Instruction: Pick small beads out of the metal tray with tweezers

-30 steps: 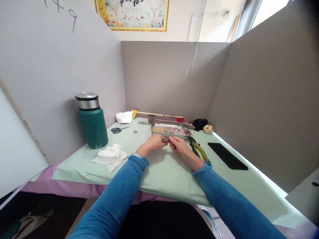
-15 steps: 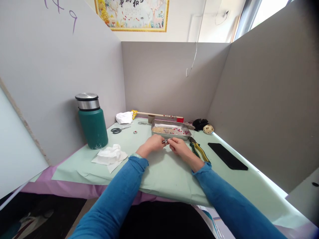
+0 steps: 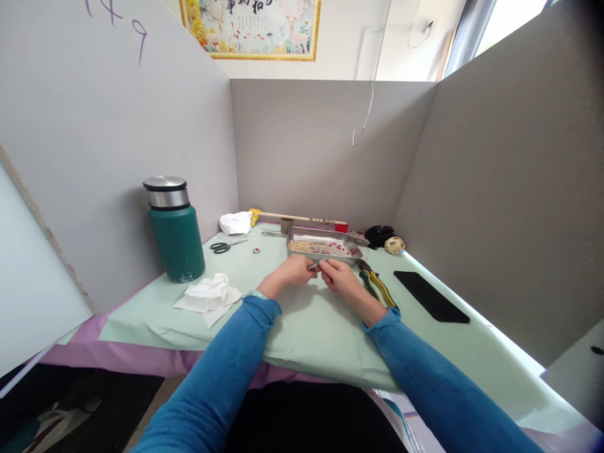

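Observation:
My left hand (image 3: 295,270) and my right hand (image 3: 336,275) meet just in front of a shallow metal tray (image 3: 321,257). Between their fingertips shows a small, thin silvery piece (image 3: 314,266), too small to name. Both hands are closed in a pinch on it, the left from one side and the right from the other. Tan, pale and red beads (image 3: 314,247) lie spread in the tray. Close to my right wrist rest pliers (image 3: 377,283) with yellow and green handles.
A green bottle (image 3: 175,236) stands at left, near crumpled tissue (image 3: 210,294) and scissors (image 3: 221,247). Behind the tray lies a wooden stick (image 3: 297,218) strung with beads. A black flat object (image 3: 430,296) is at right. Grey panels (image 3: 316,145) enclose the table; a wire hook (image 3: 362,129) hangs at the back.
My right fingertips have shifted very slightly to the right, with the silvery piece still between both hands. Everything else looks the same.

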`<action>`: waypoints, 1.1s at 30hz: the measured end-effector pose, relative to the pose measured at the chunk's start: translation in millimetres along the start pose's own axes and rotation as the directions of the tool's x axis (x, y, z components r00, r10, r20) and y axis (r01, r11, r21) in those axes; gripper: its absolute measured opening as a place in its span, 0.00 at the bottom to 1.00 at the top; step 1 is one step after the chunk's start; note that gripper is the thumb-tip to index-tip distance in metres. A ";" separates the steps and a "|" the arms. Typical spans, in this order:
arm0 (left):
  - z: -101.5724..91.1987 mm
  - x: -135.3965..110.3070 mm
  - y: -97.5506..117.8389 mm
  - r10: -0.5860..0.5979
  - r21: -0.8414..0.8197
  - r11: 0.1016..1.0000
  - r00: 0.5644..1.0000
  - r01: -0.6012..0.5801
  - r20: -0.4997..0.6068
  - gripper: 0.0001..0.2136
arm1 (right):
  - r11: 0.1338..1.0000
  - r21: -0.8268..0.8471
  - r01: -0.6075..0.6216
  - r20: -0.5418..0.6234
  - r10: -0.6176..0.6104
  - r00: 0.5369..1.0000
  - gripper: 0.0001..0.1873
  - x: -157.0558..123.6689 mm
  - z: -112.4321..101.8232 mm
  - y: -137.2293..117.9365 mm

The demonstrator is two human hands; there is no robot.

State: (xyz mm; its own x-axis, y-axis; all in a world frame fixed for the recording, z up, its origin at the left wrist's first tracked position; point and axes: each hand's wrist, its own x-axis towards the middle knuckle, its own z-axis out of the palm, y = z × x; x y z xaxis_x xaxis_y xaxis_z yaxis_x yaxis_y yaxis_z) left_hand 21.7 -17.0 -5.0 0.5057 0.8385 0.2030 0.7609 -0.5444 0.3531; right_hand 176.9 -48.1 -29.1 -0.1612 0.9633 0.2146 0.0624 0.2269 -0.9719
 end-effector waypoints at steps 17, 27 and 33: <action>2.9 3.3 -3.5 -0.063 0.052 0.997 0.997 0.064 -0.036 0.11 | 1.000 -0.013 0.025 -0.063 -0.026 0.998 0.14 3.7 -1.6 3.2; 3.8 2.4 -4.6 -0.071 0.093 0.993 0.997 0.073 -0.021 0.13 | 0.870 -0.472 0.144 -0.124 -0.227 0.966 0.14 7.0 -5.6 9.5; 4.9 3.1 -4.7 -0.063 0.097 0.993 0.998 0.065 -0.021 0.13 | 0.772 -0.612 0.170 -0.111 -0.296 0.949 0.16 6.0 -6.0 11.5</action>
State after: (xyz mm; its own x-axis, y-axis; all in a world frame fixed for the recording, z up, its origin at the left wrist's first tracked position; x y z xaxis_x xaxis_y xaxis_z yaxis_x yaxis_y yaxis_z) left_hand 21.7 -11.9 -10.5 0.4481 0.8716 0.1990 0.8279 -0.4886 0.2754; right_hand 182.5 -38.9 -38.5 -0.0622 0.8625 0.5023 0.6237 0.4265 -0.6551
